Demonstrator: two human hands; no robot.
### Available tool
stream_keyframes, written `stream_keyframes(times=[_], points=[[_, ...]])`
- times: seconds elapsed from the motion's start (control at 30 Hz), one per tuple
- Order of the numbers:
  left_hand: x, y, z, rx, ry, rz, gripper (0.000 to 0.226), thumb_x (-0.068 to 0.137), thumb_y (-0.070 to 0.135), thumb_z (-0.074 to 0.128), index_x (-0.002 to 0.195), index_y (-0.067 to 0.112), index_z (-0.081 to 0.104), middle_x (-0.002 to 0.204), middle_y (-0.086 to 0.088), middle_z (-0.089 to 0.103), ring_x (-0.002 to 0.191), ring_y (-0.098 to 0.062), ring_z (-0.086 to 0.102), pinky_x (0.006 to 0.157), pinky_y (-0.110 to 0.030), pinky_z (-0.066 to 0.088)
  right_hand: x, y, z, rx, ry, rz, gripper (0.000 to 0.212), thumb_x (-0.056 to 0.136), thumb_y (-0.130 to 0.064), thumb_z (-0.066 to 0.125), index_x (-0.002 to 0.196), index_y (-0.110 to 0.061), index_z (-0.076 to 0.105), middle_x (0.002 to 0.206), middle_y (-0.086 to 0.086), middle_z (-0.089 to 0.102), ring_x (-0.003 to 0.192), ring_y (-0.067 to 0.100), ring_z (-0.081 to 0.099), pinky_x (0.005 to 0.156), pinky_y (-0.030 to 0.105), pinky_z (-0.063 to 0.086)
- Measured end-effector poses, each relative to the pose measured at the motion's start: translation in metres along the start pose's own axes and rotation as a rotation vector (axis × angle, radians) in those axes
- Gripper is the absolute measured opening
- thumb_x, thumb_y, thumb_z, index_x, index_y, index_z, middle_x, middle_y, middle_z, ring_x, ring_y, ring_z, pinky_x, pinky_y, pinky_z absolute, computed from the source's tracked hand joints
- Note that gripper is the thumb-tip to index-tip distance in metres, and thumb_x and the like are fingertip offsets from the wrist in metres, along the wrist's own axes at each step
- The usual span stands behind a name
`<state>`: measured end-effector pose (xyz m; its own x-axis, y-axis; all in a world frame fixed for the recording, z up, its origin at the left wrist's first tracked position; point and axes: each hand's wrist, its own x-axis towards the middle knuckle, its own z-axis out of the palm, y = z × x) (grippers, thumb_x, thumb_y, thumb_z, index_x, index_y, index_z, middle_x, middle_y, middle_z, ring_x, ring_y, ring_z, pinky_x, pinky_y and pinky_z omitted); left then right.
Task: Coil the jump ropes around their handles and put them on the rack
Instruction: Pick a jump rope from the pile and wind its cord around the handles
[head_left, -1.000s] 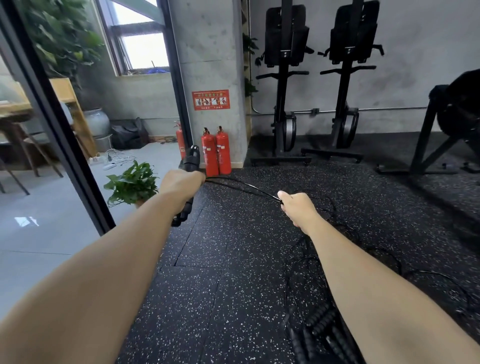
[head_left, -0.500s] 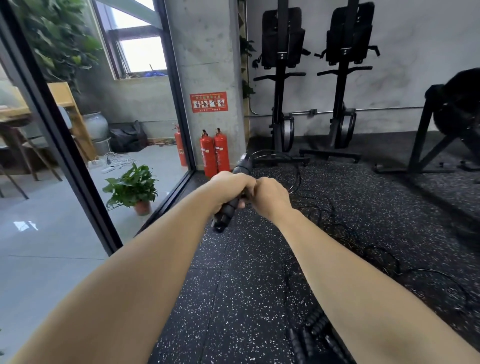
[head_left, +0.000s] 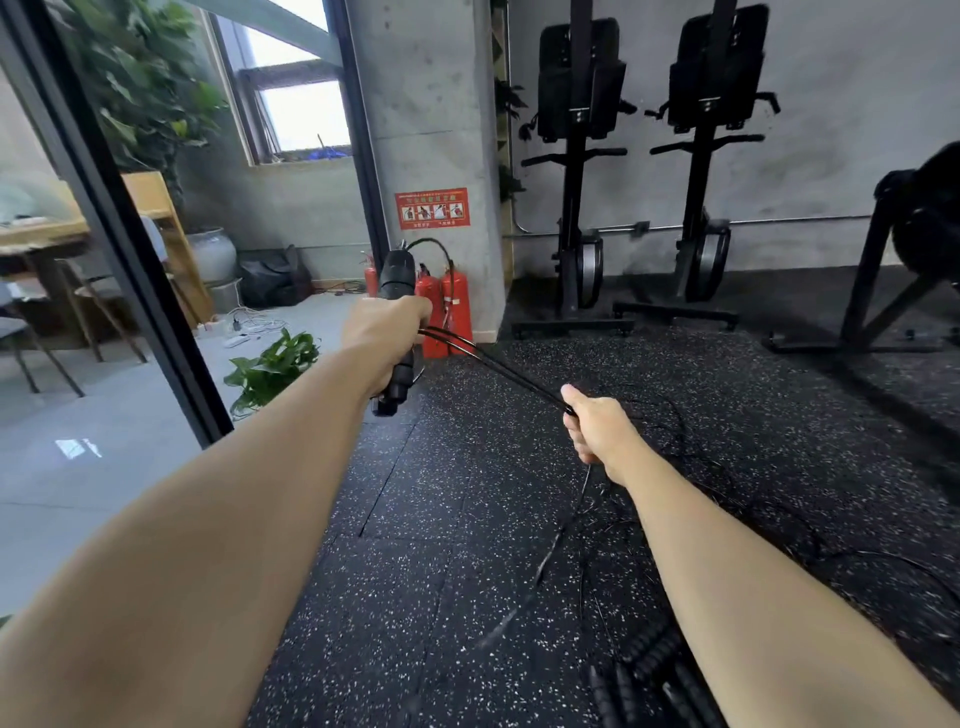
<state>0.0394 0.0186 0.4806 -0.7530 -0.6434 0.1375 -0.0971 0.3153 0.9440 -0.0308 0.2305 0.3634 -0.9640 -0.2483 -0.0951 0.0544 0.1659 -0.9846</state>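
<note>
As left hand (head_left: 385, 328) grips handles (head_left: 397, 274), right hand (head_left: 598, 429) holds rope (head_left: 500, 365); sign (head_left: 432, 208) blurred.

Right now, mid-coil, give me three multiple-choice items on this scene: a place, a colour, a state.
1. Where do the spare ribbed black handles lie? A on the speckled black rubber floor by the right forearm; B on a chair; C on a wall hook.
2. What colour is the rectangular sign on the grey concrete pillar? A blue; B red; C yellow.
3. How are the thin black rope strands between the left hand and right hand? A slack on the floor; B knotted; C pulled straight.
Answers: A, they rest bottom right beside that arm; B, red with white figures; C, they run straight from hand to hand.
</note>
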Motion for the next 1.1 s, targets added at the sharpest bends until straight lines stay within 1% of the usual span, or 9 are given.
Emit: stream_keyframes(times=[0.27,0.37,0.47,0.57,0.63,0.7,0.83,0.97,1.1], points=[[-0.008,-0.027,0.002,0.343,-0.233,-0.15,0.027,0.053,0.022,0.064,0.076,0.009,0.059,0.071,-0.011,0.06,0.064,-0.024,0.054,0.064,-0.032,0.047,0.005,-0.012,0.004,-0.239,0.104,-0.252,0.049,0.1,-0.037,0.042,0.061,-0.009,0.049,0.063,0.004,0.051,0.06,0.019,0.045,0.063,0.032,0.033],[-0.021,-0.019,0.019,0.239,-0.323,-0.154,0.02,0.062,0.018,0.061,0.079,0.008,0.056,0.064,-0.007,0.057,0.052,-0.021,0.053,0.062,-0.029,0.046,0.006,-0.017,0.01,-0.414,0.125,-0.301,0.056,0.101,-0.04,0.036,0.053,-0.014,0.046,0.059,0.001,0.052,0.062,0.024,0.049,0.066,0.036,0.038],[-0.032,-0.003,0.033,0.031,-0.364,-0.149,0.018,0.064,0.014,0.06,0.081,0.009,0.055,0.07,-0.009,0.057,0.044,-0.017,0.052,0.053,-0.023,0.042,0.004,-0.018,0.01,-0.66,0.168,-0.32,0.057,0.103,-0.043,0.028,0.062,-0.011,0.053,0.07,0.005,0.06,0.072,0.029,0.056,0.068,0.037,0.043],[-0.036,0.015,0.04,-0.117,-0.352,-0.134,0.011,0.071,0.01,0.059,0.082,0.009,0.056,0.079,-0.012,0.059,0.038,-0.014,0.048,0.044,-0.019,0.042,-0.001,-0.016,0.002,-0.87,0.208,-0.356,0.055,0.104,-0.04,0.026,0.06,-0.014,0.045,0.064,0.001,0.05,0.071,0.028,0.051,0.066,0.033,0.037],[-0.034,0.023,0.042,-0.21,-0.329,-0.138,0.012,0.074,0.007,0.057,0.086,0.008,0.054,0.073,-0.009,0.058,0.038,-0.012,0.048,0.04,-0.018,0.041,-0.001,-0.013,-0.006,-0.972,0.238,-0.36,0.054,0.104,-0.04,0.026,0.068,-0.012,0.054,0.072,0.003,0.057,0.072,0.028,0.053,0.066,0.032,0.037],[-0.03,0.026,0.042,-0.214,-0.284,-0.131,0.026,0.063,0.015,0.062,0.088,0.01,0.055,0.072,-0.007,0.058,0.047,-0.015,0.052,0.045,-0.021,0.044,0.001,-0.009,-0.015,-1.013,0.263,-0.333,0.052,0.104,-0.039,0.027,0.077,-0.012,0.061,0.081,0.007,0.062,0.077,0.029,0.058,0.067,0.032,0.038],[-0.015,0.017,0.042,0.012,-0.149,-0.038,0.041,0.033,0.031,0.06,0.071,0.014,0.061,0.071,-0.007,0.065,0.059,-0.023,0.054,0.061,-0.034,0.047,-0.003,-0.006,-0.026,-1.069,0.293,-0.307,0.049,0.104,-0.039,0.027,0.07,-0.015,0.052,0.08,0.006,0.064,0.081,0.03,0.062,0.066,0.032,0.039],[-0.047,0.028,0.048,0.008,-0.348,-0.121,0.027,0.062,0.014,0.065,0.087,0.003,0.06,0.065,-0.008,0.059,0.047,-0.019,0.051,0.055,-0.026,0.045,-0.013,-0.023,-0.007,-1.022,0.216,-0.445,0.052,0.104,-0.038,0.027,0.063,-0.013,0.047,0.073,0.005,0.056,0.082,0.032,0.062,0.066,0.032,0.037],[-0.073,0.021,0.066,0.012,-0.527,-0.158,0.004,0.078,0.008,0.062,0.077,0.007,0.058,0.063,-0.008,0.059,0.048,-0.017,0.049,0.053,-0.022,0.04,-0.021,-0.043,0.018,-0.958,0.177,-0.544,0.029,0.099,-0.028,0.044,0.099,-0.007,0.064,0.103,0.015,0.067,0.099,0.035,0.062,0.073,0.037,0.043]])
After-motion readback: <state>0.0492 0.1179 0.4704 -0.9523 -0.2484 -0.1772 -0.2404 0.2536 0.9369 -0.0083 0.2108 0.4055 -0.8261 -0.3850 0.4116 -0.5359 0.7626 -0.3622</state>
